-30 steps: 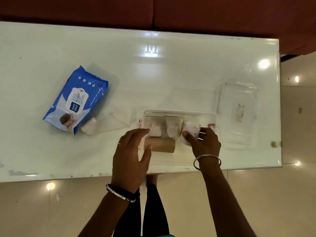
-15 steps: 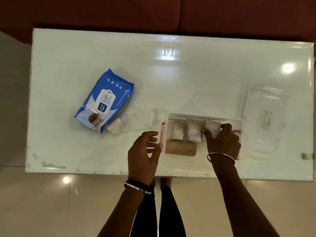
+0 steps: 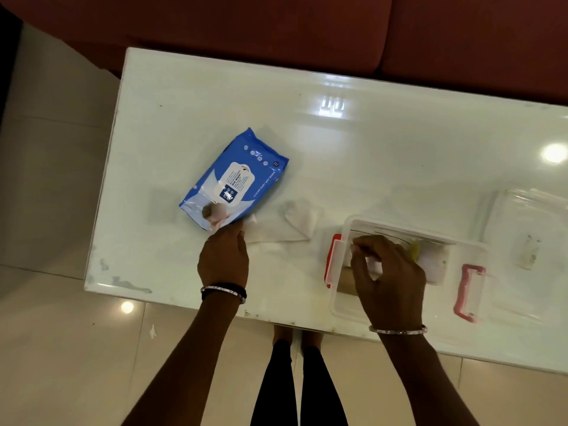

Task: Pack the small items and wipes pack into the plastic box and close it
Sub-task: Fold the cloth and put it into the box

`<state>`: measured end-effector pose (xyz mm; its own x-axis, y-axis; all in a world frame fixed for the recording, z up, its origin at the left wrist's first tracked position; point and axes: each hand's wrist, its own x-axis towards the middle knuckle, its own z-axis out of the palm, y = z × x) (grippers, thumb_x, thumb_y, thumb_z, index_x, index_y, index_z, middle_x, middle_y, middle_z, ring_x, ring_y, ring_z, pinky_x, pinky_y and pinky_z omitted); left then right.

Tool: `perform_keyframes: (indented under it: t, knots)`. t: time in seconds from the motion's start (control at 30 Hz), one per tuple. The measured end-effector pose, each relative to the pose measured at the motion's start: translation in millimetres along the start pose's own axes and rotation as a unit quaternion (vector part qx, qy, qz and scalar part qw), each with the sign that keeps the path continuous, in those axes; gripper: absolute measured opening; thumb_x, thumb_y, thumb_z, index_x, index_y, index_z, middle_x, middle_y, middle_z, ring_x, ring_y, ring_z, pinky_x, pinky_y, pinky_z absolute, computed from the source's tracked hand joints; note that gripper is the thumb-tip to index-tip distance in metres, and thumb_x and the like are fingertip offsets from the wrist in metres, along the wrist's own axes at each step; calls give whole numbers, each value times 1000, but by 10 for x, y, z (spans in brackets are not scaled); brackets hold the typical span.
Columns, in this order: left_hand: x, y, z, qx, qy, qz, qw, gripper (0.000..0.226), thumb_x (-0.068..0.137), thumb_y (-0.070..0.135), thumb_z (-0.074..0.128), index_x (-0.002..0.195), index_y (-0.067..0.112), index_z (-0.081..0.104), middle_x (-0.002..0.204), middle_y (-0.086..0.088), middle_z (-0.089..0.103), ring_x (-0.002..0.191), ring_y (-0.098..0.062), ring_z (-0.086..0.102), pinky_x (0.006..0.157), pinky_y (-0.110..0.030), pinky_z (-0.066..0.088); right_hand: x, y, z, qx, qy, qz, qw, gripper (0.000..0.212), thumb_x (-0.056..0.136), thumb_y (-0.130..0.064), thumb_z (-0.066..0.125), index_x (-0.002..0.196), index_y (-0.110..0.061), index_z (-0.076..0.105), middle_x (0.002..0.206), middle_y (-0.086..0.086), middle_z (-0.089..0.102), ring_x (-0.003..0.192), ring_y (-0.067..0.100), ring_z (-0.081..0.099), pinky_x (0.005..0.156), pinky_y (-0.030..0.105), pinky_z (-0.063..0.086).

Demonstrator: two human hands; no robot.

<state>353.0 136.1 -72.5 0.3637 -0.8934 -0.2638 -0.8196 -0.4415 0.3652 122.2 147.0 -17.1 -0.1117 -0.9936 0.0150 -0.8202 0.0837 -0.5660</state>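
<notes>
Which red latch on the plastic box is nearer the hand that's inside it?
The red latch on the box's left end, beside the right hand; the other latch sits farther right.

Bare forearms, a black-and-silver bangle pair on the left wrist [image 3: 223,292], 1 thin silver bangle on the right wrist [image 3: 398,330], black leggings [image 3: 299,385].

Blue wipes pack [image 3: 234,179], lying on the table: its white label reads "Wet Wipes"; the line along its side looks like "caring baby wet wipes". The smaller print and logo are too blurred to read.
</notes>
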Motion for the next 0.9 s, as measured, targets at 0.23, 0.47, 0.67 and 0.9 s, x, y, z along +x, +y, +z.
perform_keyframes:
  t: [0.23, 0.47, 0.67, 0.9]
  knots:
    - [46, 51, 144, 25, -24, -55, 998, 32, 96, 27, 53, 126, 17, 59, 123, -9, 63, 103, -32, 65, 79, -41, 53, 155, -346, 272, 61, -38, -25, 997, 4, 85, -17, 67, 87, -17, 70, 69, -7, 69, 66, 13, 64, 61, 28, 50]
    - [-3, 2, 231, -44, -44, -83, 995, 30, 82, 24, 70, 110, 15, 63, 115, -8, 60, 105, -30, 59, 80, -37, 50, 251, -525, 465, 99, -69, -28, 992, 4, 86, -19, 66, 88, -18, 69, 72, -8, 71, 65, 10, 65, 58, 35, 54]
    - [-137, 100, -65, -207, -22, -34, 977, 25, 79, 24, 76, 98, 23, 60, 95, 14, 65, 93, -3, 60, 86, -18, 44, 307, -565, 446, 178, -167, 39, 969, 15, 88, -24, 68, 102, -21, 70, 97, -13, 73, 89, 2, 68, 78, 22, 56]
    - [-330, 409, -652, -293, -17, 101, 951, 28, 74, 13, 80, 100, 15, 69, 96, 9, 67, 91, -5, 62, 86, -10, 46, 493, -652, 161, 284, -328, 62, 899, 40, 89, -39, 61, 126, -24, 60, 115, -9, 72, 113, 2, 64, 103, 37, 49]
